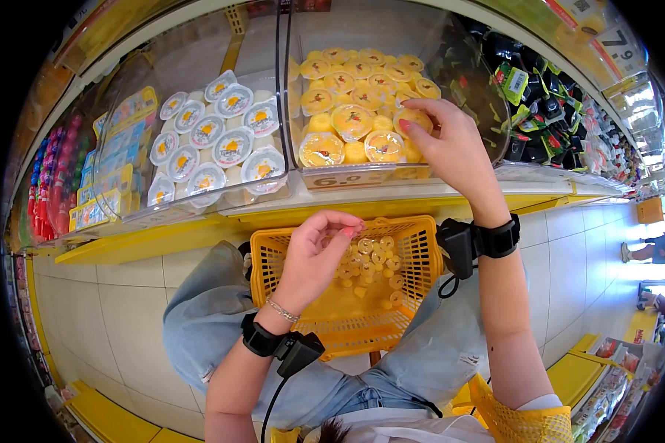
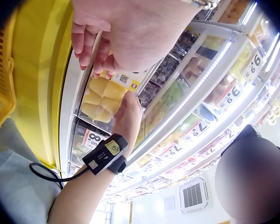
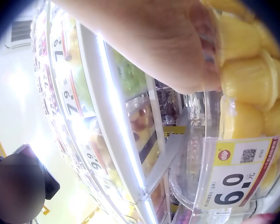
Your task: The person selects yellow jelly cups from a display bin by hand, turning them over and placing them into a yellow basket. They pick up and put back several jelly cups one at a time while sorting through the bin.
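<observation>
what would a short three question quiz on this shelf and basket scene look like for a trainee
1. Open question: Which of the person's hands is at the yellow cups on the shelf?
2. True or false: The yellow basket holds no cups.
3. Fill the gap: In the head view, the white-lidded cups lie to the ____ of the yellow cups.

Key:
1. The right hand.
2. False; small cups lie in it.
3. left
</observation>
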A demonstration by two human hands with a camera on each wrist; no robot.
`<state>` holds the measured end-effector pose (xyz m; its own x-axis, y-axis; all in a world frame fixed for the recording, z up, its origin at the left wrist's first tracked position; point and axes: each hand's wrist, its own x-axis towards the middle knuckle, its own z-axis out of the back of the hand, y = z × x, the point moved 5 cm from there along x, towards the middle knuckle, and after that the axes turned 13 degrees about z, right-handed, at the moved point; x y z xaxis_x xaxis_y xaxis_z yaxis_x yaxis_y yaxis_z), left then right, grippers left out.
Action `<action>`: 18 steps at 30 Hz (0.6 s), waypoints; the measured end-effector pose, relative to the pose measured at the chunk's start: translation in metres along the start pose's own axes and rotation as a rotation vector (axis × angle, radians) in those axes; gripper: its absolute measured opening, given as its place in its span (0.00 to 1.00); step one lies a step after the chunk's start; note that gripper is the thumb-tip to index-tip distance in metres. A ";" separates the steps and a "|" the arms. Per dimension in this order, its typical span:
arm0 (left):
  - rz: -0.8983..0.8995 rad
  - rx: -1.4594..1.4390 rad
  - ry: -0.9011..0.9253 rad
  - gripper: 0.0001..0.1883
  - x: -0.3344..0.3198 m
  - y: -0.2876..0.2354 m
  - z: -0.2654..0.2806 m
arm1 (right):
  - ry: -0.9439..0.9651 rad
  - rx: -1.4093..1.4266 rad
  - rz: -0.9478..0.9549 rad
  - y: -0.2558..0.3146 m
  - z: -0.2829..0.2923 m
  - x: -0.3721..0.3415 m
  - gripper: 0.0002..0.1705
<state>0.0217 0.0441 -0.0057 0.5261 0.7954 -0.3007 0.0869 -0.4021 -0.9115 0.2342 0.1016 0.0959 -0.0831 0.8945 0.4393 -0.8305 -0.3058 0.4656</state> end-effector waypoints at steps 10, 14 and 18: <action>-0.011 0.003 0.003 0.08 0.000 0.000 0.000 | -0.078 0.277 -0.035 -0.008 -0.005 -0.001 0.16; 0.001 -0.002 0.004 0.08 0.000 0.000 0.000 | -0.033 0.229 -0.035 -0.006 -0.005 0.000 0.17; 0.007 0.007 0.001 0.08 0.000 0.000 0.000 | -0.068 0.212 0.029 -0.007 -0.006 0.000 0.18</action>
<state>0.0219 0.0443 -0.0063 0.5274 0.7924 -0.3066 0.0775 -0.4043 -0.9114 0.2365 0.1055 0.0881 -0.0617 0.8626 0.5021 -0.6930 -0.3990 0.6004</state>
